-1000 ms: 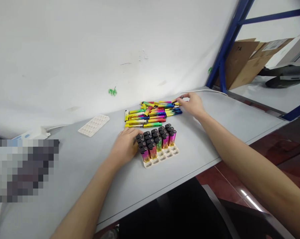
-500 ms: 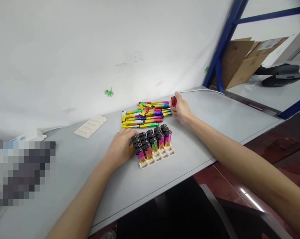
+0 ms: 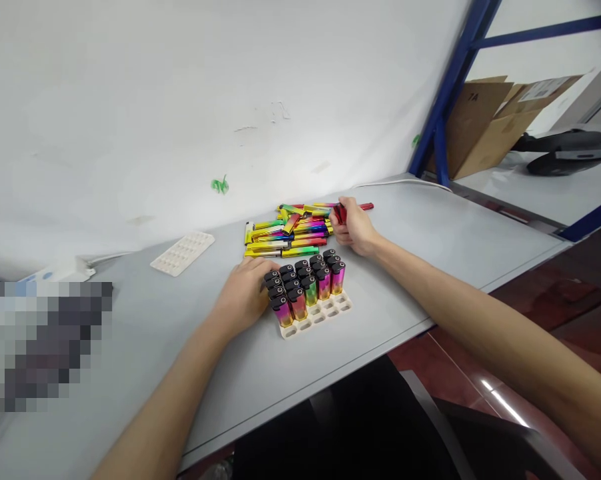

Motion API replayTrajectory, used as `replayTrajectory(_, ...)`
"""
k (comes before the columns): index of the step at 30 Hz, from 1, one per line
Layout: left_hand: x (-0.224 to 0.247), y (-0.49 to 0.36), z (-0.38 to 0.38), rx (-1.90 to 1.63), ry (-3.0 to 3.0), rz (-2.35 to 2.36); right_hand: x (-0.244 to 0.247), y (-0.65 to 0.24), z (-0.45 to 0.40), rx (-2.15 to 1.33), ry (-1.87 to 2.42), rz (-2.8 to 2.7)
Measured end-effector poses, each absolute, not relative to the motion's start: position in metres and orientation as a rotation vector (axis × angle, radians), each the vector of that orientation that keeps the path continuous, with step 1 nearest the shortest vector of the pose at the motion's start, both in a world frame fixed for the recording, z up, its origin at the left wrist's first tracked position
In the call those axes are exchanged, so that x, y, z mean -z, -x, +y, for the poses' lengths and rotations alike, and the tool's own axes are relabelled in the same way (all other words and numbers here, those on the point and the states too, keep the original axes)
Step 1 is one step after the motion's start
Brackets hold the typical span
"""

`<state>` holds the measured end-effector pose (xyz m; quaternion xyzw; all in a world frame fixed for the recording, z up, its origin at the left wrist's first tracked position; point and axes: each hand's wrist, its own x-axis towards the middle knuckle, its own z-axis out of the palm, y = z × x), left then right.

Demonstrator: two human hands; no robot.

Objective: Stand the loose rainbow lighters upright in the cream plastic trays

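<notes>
My right hand (image 3: 353, 228) curls closed around a red lighter (image 3: 340, 213) above the pile's right end; my left (image 3: 248, 293) bends beside the cream tray (image 3: 314, 321) of upright lighters (image 3: 309, 291), fingertips hidden, grip unclear.

Left hand (image 3: 245, 293) and right hand (image 3: 353, 230) bare. Left forearm (image 3: 185, 380) and right forearm (image 3: 455, 307) bare too, smooth, widening towards near picture edge. Black area (image 3: 350, 427) low between forearms, plain, faint grey patch near top; whether clothing or seat, too dark to tell.
</notes>
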<state>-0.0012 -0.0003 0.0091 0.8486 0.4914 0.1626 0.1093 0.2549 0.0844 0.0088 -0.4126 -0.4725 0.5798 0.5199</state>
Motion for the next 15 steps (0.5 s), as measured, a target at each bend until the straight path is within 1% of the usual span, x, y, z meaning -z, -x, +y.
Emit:
replayTrajectory(7, -0.0085, 0.0006, -0.0001, -0.483, -2.483, 1.456, -0.0142, -0.2546, 0.0789, -1.494, 0.906, -1.216)
replayTrajectory(13, -0.0100, -0.0004, -0.0010, -0.440, -2.480, 1.484, -0.0114, -0.2552, 0.0805, -1.485, 0.959, -1.204)
replayTrajectory(15, -0.0106, -0.0008, -0.0013, -0.423, -2.476, 1.499, -0.0094, -0.2553, 0.0822, -1.477, 0.914, -1.224)
